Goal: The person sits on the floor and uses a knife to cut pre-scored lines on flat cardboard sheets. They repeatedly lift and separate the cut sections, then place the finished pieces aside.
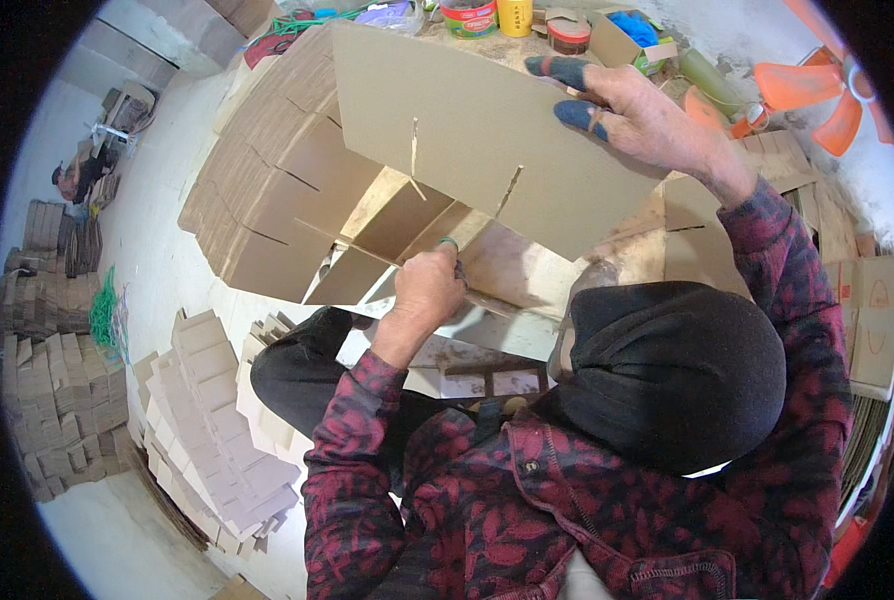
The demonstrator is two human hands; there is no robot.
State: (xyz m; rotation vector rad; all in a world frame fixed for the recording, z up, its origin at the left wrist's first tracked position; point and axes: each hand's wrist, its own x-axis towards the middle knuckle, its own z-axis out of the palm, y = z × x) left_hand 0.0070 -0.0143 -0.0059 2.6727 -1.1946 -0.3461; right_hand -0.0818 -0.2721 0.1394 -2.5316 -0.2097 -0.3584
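Note:
My right hand, with dark blue covers on two fingers, grips the upper right edge of a large slotted cardboard sheet. The sheet is held tilted over the work area, and two slits rise from its lower edge. Below it my left hand is closed, its fingers curled at the end of a narrower cardboard strip. Part of that strip passes behind or under the sheet, so whether the two interlock I cannot tell. Next to them on the left leans a thick stack of slotted cardboard sheets.
More cardboard pieces are fanned out at lower left, with tall cardboard piles beyond. An orange-bladed fan stands at upper right. Tubs and an open box line the far side. Another person is far left.

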